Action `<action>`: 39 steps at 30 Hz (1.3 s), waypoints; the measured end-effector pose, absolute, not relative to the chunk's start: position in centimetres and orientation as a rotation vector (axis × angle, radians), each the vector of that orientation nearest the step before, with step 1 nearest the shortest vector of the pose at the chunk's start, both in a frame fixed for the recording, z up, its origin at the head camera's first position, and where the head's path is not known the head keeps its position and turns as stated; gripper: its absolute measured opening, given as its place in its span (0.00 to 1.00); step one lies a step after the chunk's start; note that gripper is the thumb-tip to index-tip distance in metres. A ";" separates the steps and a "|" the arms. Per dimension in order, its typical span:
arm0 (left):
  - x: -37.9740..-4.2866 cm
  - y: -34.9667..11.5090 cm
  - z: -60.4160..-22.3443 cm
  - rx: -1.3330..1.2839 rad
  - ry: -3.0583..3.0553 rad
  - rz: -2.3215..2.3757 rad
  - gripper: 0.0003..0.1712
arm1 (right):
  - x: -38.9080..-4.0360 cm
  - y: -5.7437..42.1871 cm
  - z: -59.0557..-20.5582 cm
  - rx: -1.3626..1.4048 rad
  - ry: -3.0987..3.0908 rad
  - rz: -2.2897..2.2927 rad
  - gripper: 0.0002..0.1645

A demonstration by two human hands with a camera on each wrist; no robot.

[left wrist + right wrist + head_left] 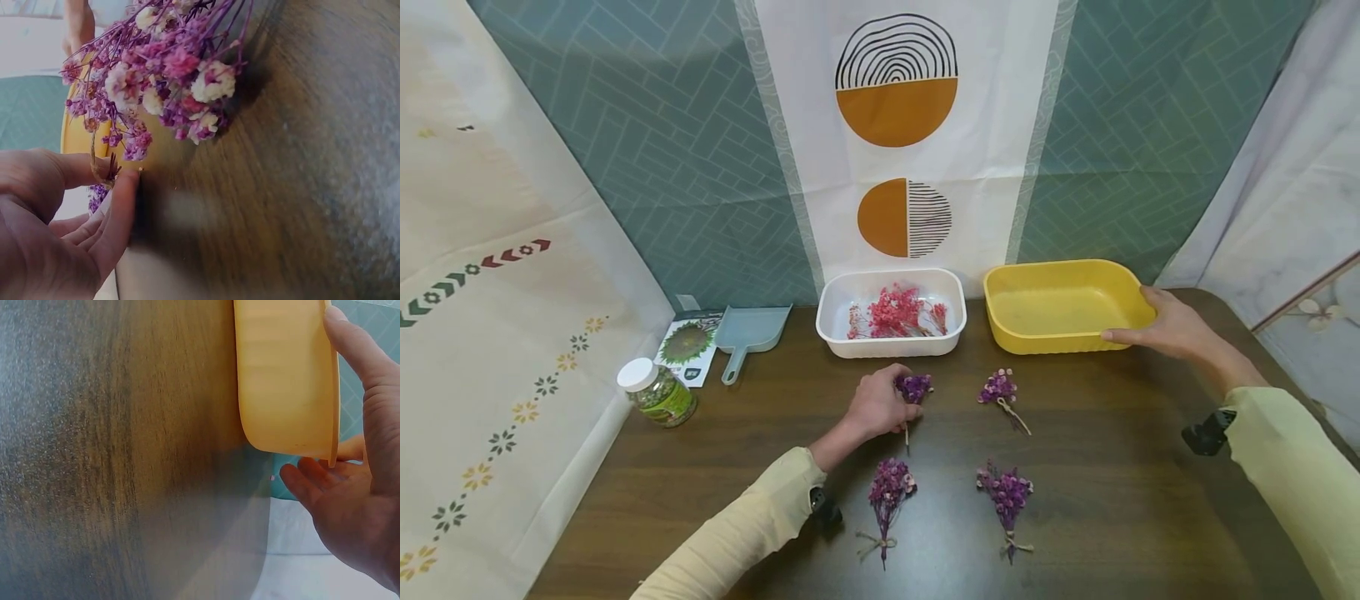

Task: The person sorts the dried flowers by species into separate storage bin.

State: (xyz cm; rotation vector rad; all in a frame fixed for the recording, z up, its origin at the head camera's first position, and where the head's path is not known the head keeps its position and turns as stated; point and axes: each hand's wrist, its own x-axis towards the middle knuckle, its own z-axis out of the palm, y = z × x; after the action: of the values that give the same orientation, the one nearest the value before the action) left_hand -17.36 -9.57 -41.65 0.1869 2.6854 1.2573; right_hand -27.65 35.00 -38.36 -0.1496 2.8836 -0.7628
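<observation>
My left hand [880,404] pinches a small bunch of purple dried flowers [914,387] at its stems, low over the table. In the left wrist view, thumb and fingertips meet beside its twine, and larger purple and white blooms [169,81] fill the foreground. My right hand [1176,329] grips the right end of a yellow tray [1060,342], thumb and fingers spread across its rim. The right wrist view shows the thumb on the rim [334,381] of the tray and the other fingers around its end. The inside of the yellow tray is bare.
Three tied purple bunches lie on the table: back right [1000,387], front left [891,483], front right [1007,496]. A white tray [891,347] holds pink dried flowers [897,312]. Leftward are a dustpan [750,329], a sunflower packet [688,343] and a white-lidded jar [658,393].
</observation>
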 end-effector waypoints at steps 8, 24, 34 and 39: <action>-17.4 -9.7 -41.8 0.313 2.698 1.237 0.28 | -27.4 34.9 -38.2 -0.141 2.874 -0.785 0.76; -17.7 -9.1 -40.7 0.488 2.747 1.248 0.29 | -27.4 34.8 -38.0 -0.129 2.878 -0.769 0.78; -19.1 -6.0 -37.7 0.627 2.837 1.235 0.32 | -27.5 34.9 -38.1 -0.136 2.887 -0.749 0.77; -20.2 -4.4 -36.7 0.681 2.847 1.253 0.31 | -27.6 34.8 -38.2 -0.120 2.880 -0.758 0.78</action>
State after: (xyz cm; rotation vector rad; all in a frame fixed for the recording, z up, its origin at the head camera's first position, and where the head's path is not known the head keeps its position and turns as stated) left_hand -20.18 -4.44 -36.73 0.6814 2.8466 1.2527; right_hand -27.56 34.83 -38.20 -0.1202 2.8797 -0.7580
